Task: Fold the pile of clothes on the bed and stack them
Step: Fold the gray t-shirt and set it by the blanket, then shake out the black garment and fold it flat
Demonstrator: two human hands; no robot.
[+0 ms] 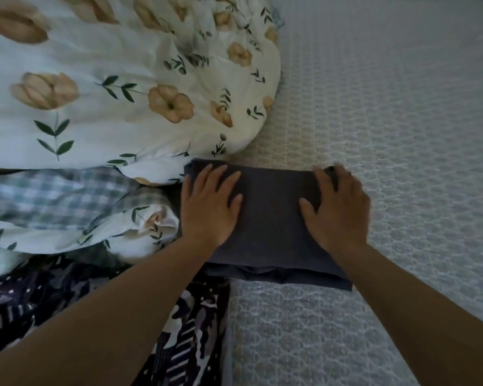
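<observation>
A dark grey garment (271, 218), folded into a thick rectangle, lies on the bed in the middle of the view. My left hand (211, 206) rests flat on its left part with the fingers spread and straight. On the right part lies my right hand (339, 211), fingers reaching over the far right corner. To the left sit more clothes: a blue-and-white checked garment (48, 199) and a dark patterned garment (53, 291) near the bottom left.
A white floral duvet (123, 87) fills the upper left and laps onto the pile. The grey patterned mattress cover (388, 112) spreads to the right and in front of the folded garment.
</observation>
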